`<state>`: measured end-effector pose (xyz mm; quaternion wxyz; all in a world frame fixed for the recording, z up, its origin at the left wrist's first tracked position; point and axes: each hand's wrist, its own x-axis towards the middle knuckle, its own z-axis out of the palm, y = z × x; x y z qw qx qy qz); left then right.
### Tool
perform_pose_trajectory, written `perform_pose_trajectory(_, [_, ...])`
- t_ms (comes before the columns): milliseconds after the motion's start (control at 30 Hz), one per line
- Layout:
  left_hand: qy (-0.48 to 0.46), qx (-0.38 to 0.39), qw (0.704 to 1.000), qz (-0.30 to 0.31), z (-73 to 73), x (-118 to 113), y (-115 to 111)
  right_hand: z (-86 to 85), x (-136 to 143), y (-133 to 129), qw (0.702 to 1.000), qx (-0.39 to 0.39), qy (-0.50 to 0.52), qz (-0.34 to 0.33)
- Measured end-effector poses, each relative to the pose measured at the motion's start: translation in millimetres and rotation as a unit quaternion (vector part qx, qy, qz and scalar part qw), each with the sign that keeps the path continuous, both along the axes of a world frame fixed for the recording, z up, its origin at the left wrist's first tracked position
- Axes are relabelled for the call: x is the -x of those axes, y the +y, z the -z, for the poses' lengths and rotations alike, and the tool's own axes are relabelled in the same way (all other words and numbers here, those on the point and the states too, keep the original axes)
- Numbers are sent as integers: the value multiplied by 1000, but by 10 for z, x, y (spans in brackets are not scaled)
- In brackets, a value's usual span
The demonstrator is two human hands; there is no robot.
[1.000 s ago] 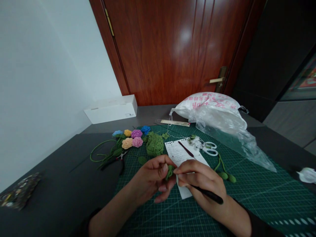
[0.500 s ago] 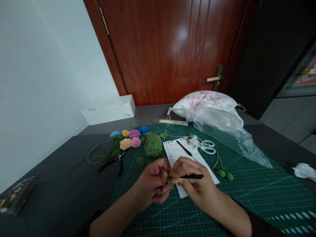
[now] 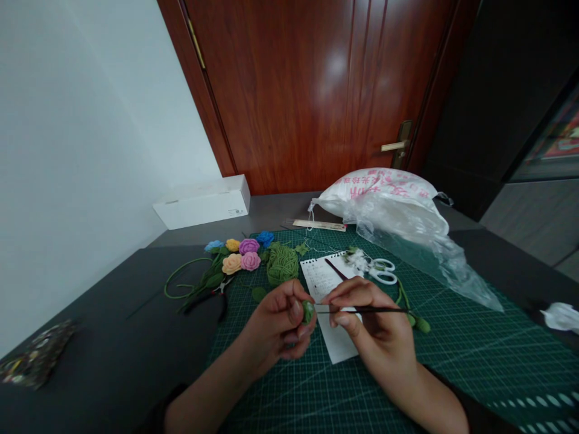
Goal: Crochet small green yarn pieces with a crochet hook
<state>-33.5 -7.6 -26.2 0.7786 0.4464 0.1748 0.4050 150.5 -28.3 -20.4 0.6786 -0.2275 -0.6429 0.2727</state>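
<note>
My left hand (image 3: 284, 319) pinches a small green crocheted piece (image 3: 308, 311) between thumb and fingers; something pale shows inside it. Closed around a dark-handled crochet hook (image 3: 371, 310) is my right hand (image 3: 373, 319). The hook's thin metal end points left and reaches the green piece or comes very close to it. Below both hands lies a sheet of handwritten notes (image 3: 337, 346), with a second dark-handled hook (image 3: 335, 269) resting on it. A ball of green yarn (image 3: 282, 264) sits just beyond my left hand.
Crocheted flowers (image 3: 244, 256) with green stems and pliers (image 3: 219, 295) lie left on the green cutting mat (image 3: 280, 392). White scissors (image 3: 383, 271), white fluff (image 3: 357, 261) and green buds (image 3: 421, 324) are right. A stuffing bag (image 3: 384, 193) and white box (image 3: 203, 202) stand behind.
My right hand has moved a little to the right, away from my left. The hook is drawn back, showing its metal shaft, and the green piece is more visible.
</note>
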Motion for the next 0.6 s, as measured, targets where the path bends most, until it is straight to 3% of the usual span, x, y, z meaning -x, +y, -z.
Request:
perform_pose_trajectory(200, [9,0,1000,15,-8,-6,-18,36,31,22,997,49,35,-46])
perform_pose_trajectory(600, [8,9,999,29,-8,-1,-16,10,12,15,1000,13,3,-18])
